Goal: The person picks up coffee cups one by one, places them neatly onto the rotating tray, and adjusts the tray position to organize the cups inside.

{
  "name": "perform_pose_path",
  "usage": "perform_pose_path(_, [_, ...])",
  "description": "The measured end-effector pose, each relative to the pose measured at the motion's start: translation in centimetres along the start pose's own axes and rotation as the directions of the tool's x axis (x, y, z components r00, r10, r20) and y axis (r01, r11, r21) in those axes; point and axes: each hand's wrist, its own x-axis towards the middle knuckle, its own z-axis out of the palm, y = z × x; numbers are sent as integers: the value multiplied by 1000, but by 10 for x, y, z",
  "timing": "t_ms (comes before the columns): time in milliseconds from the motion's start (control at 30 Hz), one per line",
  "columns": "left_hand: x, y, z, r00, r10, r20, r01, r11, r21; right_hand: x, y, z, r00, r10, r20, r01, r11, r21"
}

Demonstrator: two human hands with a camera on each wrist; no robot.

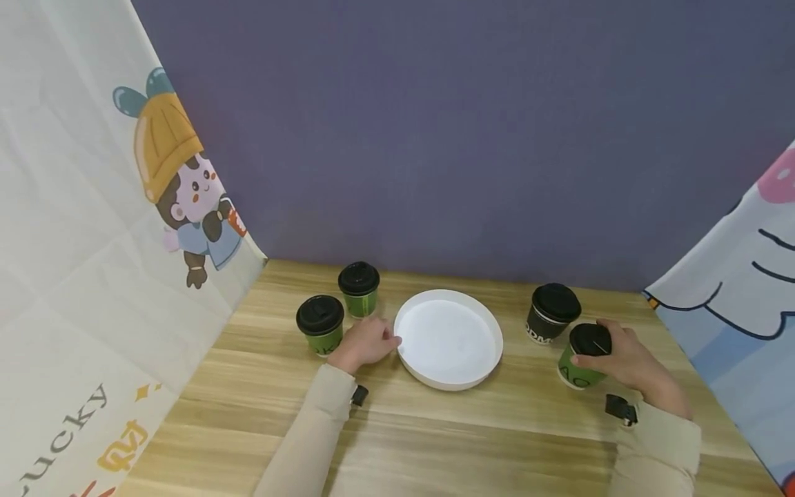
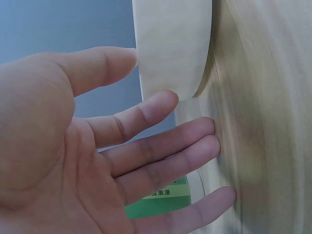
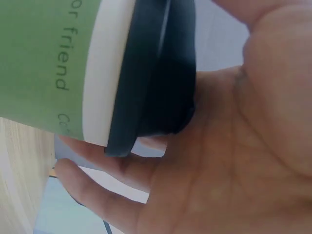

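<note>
A round white tray (image 1: 448,338) lies on the wooden table. At its left rim is my left hand (image 1: 365,340), thumb and index fingertip right by the tray's side wall (image 2: 170,44) in the left wrist view; the fingers are loosely extended. My right hand (image 1: 630,359) grips a green paper coffee cup (image 1: 580,359) from above and the right, thumb on the near side. In the right wrist view its black lid (image 3: 153,78) faces the palm, and some fingers are hidden behind the cup (image 3: 44,58).
A dark paper cup (image 1: 551,314) with a black lid stands just behind the gripped one. Left of the tray are two more green lidded cups, the nearer cup (image 1: 323,338) and the farther cup (image 1: 360,297). A grey-blue backdrop (image 1: 435,138) rises behind the table (image 1: 447,442); printed cloths flank it.
</note>
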Motion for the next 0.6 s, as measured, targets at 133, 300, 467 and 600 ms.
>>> perform_pose_path(133, [-1,1,-3,1000,-5,-4,5,1000,6,2,-3,0,1000,12,-18,-12,1000,-8])
perform_pose_path(300, [-3,2,-5,1000,3,-16,-3,1000,6,1,-6,-1,999,30,-27,-30,999,-16])
perform_pose_path(467, [-2,3,-3,1000,3,-7,-3,1000,9,-2,-6,-2,999,41,-23,-42,999,-35])
perform_pose_path(600, [-2,2,-1,1000,-17,-2,17,1000,12,-4,-8,-3,999,33,-21,-34,998,-45])
